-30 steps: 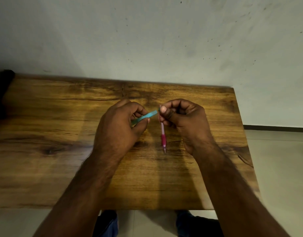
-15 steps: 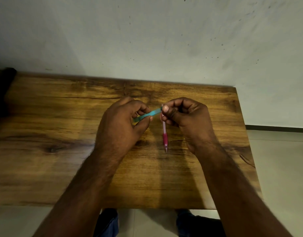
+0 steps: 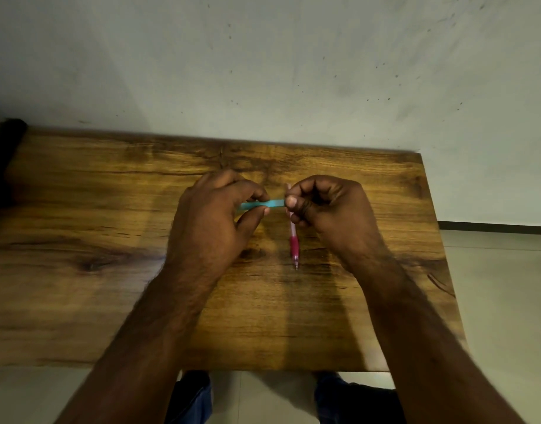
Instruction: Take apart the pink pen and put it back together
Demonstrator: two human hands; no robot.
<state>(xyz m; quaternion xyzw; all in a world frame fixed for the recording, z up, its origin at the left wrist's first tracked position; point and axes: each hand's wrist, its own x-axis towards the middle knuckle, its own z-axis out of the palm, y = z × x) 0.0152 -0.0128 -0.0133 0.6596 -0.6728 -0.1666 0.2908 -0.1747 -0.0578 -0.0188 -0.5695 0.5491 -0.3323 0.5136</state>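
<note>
Holding the pink pen (image 3: 293, 240) upright at frame centre — right hand (image 3: 327, 206) curled round its top, tip down over the table (image 3: 79, 209). Left hand (image 3: 214, 215) pinches a teal strip (image 3: 264, 204) lying crosswise, end just beside the pen top.

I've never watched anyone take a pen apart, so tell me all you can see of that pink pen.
The pink pen looks like translucent pale pink plastic, with a darker pink-red grip sleeve near its tip. It hangs almost upright, tip pointing down toward the wooden table; whether the tip touches the wood cannot be told. The right hand grips its upper end, hiding most of that part. A teal strip-like piece, pinched by the left hand, reaches across to the pen's top. It still looks assembled.
</note>
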